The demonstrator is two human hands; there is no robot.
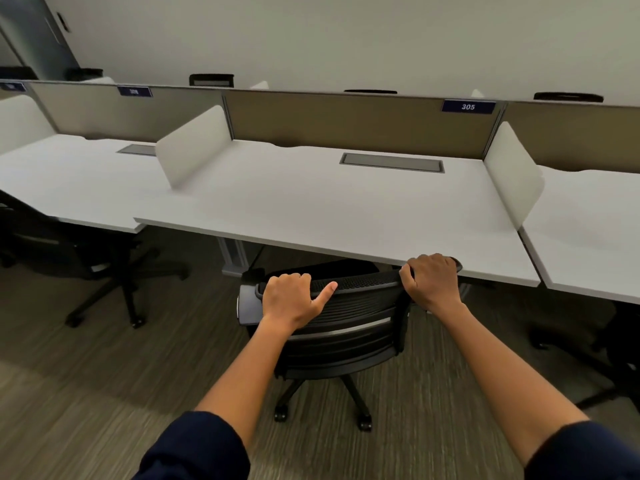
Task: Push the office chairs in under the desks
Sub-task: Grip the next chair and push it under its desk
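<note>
Room: open-plan office, brown striped carpet point(86, 393), plain pale wall behind a row of white desks w/ tan partition panels.
Chair: black mesh-back office chair point(349, 327) right in front of me, seat already tucked under the front edge of the middle desk point(329, 209); backrest top sits just below and at the desk edge, slightly angled so its right end is closer to the desk.
Left hand: my left hand point(289, 301) clamped over the top-left of the backrest, fingers curled over the far side, thumb stretched along the rim.
Right hand: my right hand point(431, 280) gripping the top-right corner of the backrest, knuckles up against the desk's front edge.
Hidden: seat pan and armrests mostly under the desk, can't make them out; only part of the wheeled base and a few castors show below the backrest. Fingertips of both hands wrap out of sight.
Desk details: grey cable hatch point(392, 162) set in the top near the back; white side dividers each end; blue tag reading 305 point(468, 107) on the partition.
Around: another black chair point(104, 271) under the left desk, dim and blurry; a dark base at far right, cut off by the frame. Chair tops poke above the partition on the far side.
Sleeves: dark navy, pushed up to my elbows, cropped at the bottom edge.
</note>
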